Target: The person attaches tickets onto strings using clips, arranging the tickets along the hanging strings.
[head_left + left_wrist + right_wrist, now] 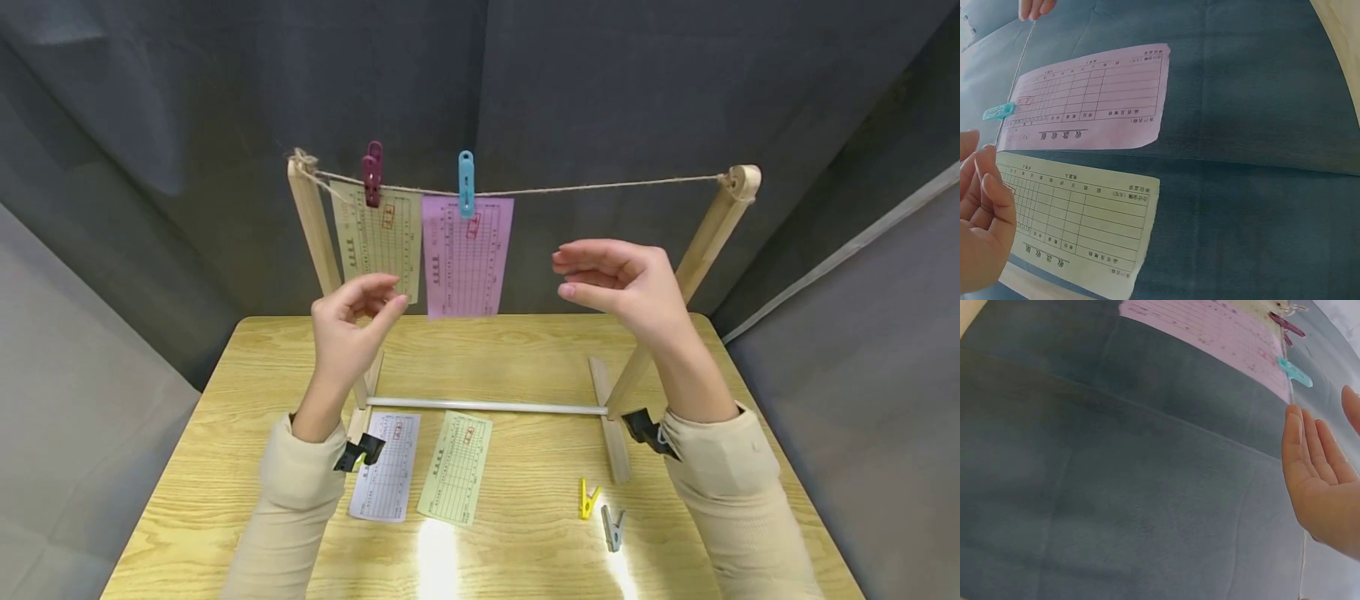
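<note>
A pink printed slip [457, 275] hangs from a string [600, 187] under a light blue clothespin [467, 179]. To its left a yellowish slip [401, 242] hangs by a dark red clothespin [372, 171]. My left hand [348, 329] is in front of the yellowish slip, fingers bent loosely toward the thumb and nothing between them. Right of the pink slip, my right hand [633, 287] is raised, thumb apart from the gently bent fingers, holding nothing. In the right wrist view the pink slip [1210, 337] and blue clothespin [1295, 372] appear beyond my right fingers.
Wooden posts [315, 225] hold up the string, joined low down by a white rod [487, 406]. On the wood-grain table [225, 500] lie a white-lilac slip [390, 467], a pale green slip [456, 467], a yellow clothespin [587, 500] and a grey clothespin [612, 530]. Dark curtains [600, 83] stand behind.
</note>
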`<state>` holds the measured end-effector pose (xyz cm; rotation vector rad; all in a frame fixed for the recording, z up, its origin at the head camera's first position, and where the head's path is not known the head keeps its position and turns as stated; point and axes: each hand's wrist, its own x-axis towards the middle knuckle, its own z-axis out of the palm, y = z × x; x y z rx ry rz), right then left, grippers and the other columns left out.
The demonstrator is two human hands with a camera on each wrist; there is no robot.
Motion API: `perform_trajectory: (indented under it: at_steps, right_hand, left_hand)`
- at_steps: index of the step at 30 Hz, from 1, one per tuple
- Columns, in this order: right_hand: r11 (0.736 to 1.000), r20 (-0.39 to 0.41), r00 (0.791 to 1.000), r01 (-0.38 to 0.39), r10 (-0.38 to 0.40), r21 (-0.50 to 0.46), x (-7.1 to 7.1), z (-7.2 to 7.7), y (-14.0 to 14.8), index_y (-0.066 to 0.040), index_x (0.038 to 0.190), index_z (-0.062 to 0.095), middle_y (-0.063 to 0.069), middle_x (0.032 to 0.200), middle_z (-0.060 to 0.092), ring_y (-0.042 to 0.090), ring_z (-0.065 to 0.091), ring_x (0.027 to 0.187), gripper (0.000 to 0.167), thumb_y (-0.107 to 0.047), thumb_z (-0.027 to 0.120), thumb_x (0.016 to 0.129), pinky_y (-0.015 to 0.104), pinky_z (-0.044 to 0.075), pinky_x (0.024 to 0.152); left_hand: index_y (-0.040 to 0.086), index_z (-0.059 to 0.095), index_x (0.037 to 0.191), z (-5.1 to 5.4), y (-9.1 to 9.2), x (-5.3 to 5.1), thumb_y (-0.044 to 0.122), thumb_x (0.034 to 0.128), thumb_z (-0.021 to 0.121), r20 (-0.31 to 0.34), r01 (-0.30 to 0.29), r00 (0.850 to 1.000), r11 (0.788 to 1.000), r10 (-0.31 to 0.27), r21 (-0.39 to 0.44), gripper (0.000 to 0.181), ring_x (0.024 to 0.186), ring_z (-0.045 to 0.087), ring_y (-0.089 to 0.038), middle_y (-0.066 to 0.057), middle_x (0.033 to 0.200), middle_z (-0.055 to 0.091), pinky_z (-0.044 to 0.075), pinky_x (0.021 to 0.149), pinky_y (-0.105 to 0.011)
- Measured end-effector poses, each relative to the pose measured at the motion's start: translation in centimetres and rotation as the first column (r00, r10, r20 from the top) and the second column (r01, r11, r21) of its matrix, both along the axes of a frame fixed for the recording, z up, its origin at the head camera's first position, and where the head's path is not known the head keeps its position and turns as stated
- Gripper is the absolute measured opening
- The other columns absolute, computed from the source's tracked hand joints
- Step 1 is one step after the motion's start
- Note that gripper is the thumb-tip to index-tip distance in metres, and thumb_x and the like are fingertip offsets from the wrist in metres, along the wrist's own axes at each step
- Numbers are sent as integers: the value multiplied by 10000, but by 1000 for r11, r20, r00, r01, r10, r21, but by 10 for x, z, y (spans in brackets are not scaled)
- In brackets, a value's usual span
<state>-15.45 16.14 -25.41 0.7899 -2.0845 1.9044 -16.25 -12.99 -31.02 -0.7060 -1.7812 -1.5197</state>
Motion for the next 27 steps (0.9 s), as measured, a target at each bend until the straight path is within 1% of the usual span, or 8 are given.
perform_trajectory:
  at_steps: [3,6,9,11,14,18,23,27]
  right_hand:
    - [1000,11,1000,-6,6,13,1,-9,6,126,1034,605,45,947,680,150,649,831,316,146,667,725,249,517,716]
    - [1000,31,999,-16,16,20,1,-20,11,129,1043,599,54,957,678,153,649,834,310,133,662,739,252,517,719]
    - [999,54,998,-18,16,35,1,-30,15,130,1054,592,71,968,676,152,649,837,307,112,659,755,254,517,723]
    - [999,76,997,-16,13,36,1,-37,18,133,1059,588,84,971,675,151,650,835,307,104,657,762,257,518,719]
    - [999,93,996,-3,-2,46,2,-46,22,142,1062,582,90,974,674,145,651,832,308,105,653,765,256,519,713]
    - [999,109,994,2,-6,35,3,-56,28,157,1059,573,72,971,677,134,649,829,308,113,649,764,244,516,714]
    - [1000,138,990,10,-14,30,4,-70,36,169,1074,553,22,972,676,124,645,854,322,95,647,775,238,512,726]
    - [997,163,986,31,-42,68,5,-84,44,163,1088,550,-14,971,674,117,641,869,329,64,648,791,241,510,734]
  left_hand:
    - [-142,625,873,-5,-1,5,-151,710,664,17,1,1000,1000,0,-12,168,596,536,-39,-187,698,621,454,543,-153]
    - [-139,624,882,-12,-3,9,-146,718,663,55,4,998,1000,-2,-27,169,607,537,-32,-215,709,612,456,552,-149]
    - [-149,616,883,-20,-4,11,-175,703,655,83,4,997,999,0,-40,186,614,536,-23,-231,714,609,459,556,-147]
    - [-155,612,877,-24,-5,12,-192,693,650,86,0,996,999,4,-50,192,613,534,-21,-240,710,604,459,553,-145]
    - [-151,615,874,-29,-5,13,-194,690,653,85,-1,996,998,6,-58,193,605,531,-25,-234,701,605,457,546,-146]
    - [-116,633,891,-39,-7,15,-147,716,668,114,1,993,998,7,-68,182,605,537,-36,-199,711,619,456,545,-149]
    - [-107,638,902,-56,-10,18,-118,729,677,200,-13,979,996,30,-85,177,610,538,-46,-184,722,631,461,553,-147]
    - [-141,619,892,-60,-8,25,-141,725,663,260,-18,964,993,48,-114,172,616,529,-51,-213,722,618,459,557,-150]
